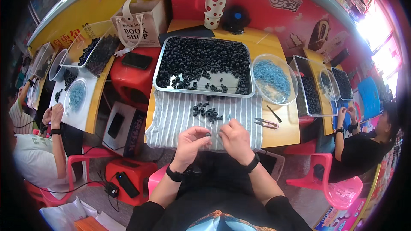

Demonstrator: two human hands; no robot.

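My left hand is closed, with thumb and index finger pinching a small black round part above the cloth's near edge. Just beside it, my right hand has its fingers pressed together; whatever they grip is too small to make out. Beyond my fingertips a loose group of black ring-like parts lies on a grey striped cloth. A few tiny pale blue pieces rest near my right hand. Behind the cloth stands a clear tray full of the same black parts.
A round tub of thin blue pieces stands right of the tray. Thread snips and dark tweezers lie nearer. A spotted tumbler, a small fan and a bag are behind. People work at both sides.
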